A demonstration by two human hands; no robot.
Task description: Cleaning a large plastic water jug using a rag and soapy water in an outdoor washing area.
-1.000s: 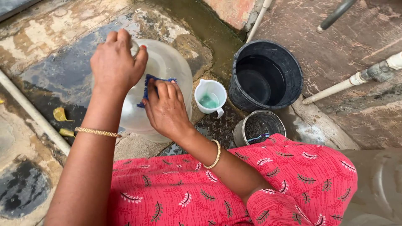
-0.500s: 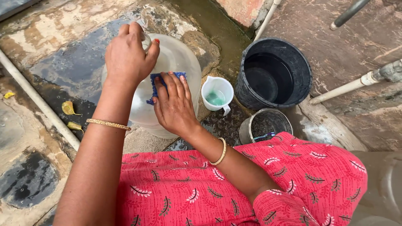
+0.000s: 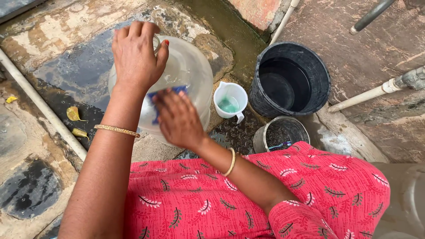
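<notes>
plainly, the biggest thing here is the wet stone floor, patched dark with water, and on it, right in front of the person's knees, lies the clear plastic water jar, tipped on its side. beside it to the right stands a black bucket with water in the bottom, then a smaller steel pot nearer the red dress, and between jar and bucket a little white mug holding green liquid, likely soap. the left hand is clamped over the top of the jar, fingers spread and curled round its curve to steady it. the right hand is pressed flat on a blue scrub pad against the jar's wall, fingers closed over it. to scrub well, i'd judge the left hand should keep the round jar from rolling on the slick floor, while the right works the pad in short firm strokes and stays flat so it does not slip off the curve. the mug stands close by the elbow side, so a wide stroke could knock it over.
</notes>
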